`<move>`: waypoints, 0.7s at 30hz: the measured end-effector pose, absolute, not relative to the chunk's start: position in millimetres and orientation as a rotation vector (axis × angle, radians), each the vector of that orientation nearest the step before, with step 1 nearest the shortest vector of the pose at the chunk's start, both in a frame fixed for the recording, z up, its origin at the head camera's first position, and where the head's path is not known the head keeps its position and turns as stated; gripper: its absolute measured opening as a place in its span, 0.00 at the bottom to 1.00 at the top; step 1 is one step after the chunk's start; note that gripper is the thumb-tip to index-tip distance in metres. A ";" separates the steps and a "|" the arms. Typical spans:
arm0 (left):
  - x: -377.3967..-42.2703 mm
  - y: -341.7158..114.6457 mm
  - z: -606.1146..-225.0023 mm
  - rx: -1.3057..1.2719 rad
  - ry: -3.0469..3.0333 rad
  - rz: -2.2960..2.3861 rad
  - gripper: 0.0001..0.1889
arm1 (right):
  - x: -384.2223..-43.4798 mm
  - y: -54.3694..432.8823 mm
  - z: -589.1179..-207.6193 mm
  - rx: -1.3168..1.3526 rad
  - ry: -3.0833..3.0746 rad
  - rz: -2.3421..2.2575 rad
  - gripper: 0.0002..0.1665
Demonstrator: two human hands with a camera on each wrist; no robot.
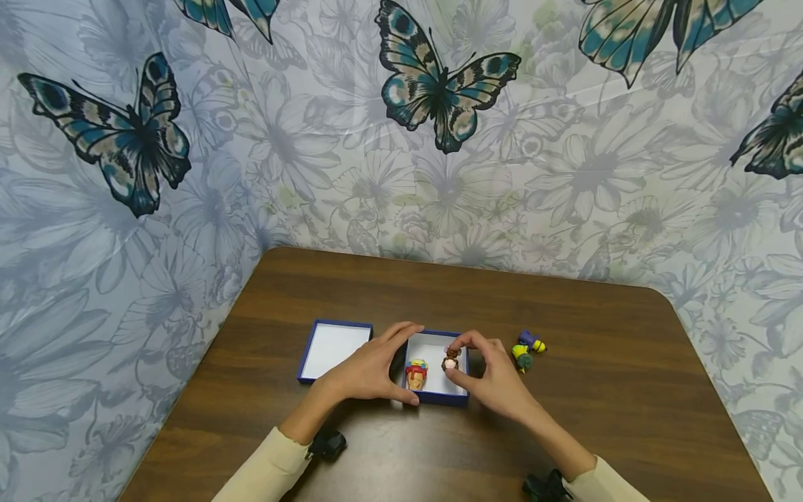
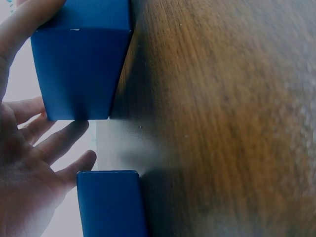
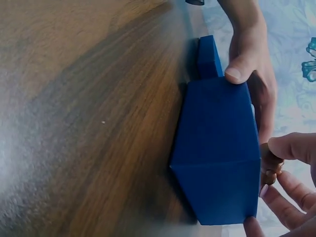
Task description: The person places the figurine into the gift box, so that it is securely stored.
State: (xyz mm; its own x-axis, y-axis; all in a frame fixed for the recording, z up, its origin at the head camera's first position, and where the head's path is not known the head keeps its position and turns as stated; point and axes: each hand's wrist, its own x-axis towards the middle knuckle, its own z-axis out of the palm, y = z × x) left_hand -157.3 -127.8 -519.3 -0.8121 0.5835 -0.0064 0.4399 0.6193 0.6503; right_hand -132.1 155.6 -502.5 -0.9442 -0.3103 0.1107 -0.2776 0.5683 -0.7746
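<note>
A blue box (image 1: pixel 444 399) with a white inside sits on the table. My left hand (image 1: pixel 371 368) holds it by its left side, thumb at the front wall and fingers reaching toward the back. A small figurine in red and yellow with a tan lower part (image 1: pixel 416 375) lies in the box's left half. Over the right half, my right hand (image 1: pixel 495 376) pinches a small brown figurine with a pale front (image 1: pixel 451 357) between thumb and fingers. In the right wrist view this brown figurine (image 3: pixel 270 165) shows just past the box's rim, partly hidden by the fingers.
A blue-rimmed lid (image 1: pixel 337 351), white inside, lies left of the box. To the right are two more small figurines, one purple and yellow (image 1: pixel 532 341), one green and yellow (image 1: pixel 522 357). Behind the wooden table (image 1: pixel 564 432) hangs a butterfly-patterned cloth (image 1: pixel 477 188).
</note>
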 end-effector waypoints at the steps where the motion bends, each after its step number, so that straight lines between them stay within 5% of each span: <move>1: -157.4 -127.7 -519.3 0.846 2.626 0.971 0.65 | -132.2 154.9 -503.1 -0.508 2.756 -1.346 0.21; 21: -159.1 -128.3 -523.5 0.846 2.646 0.937 0.66 | -135.0 142.6 -511.6 -0.462 2.791 -1.188 0.19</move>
State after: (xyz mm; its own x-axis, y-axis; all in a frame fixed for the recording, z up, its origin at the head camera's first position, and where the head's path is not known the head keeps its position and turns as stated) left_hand -159.1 -128.3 -523.5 -0.8133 0.5818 -0.0057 0.4484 0.6330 0.6310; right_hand -135.0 142.6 -511.6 -0.9521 -0.3019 0.0494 -0.2449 0.6555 -0.7144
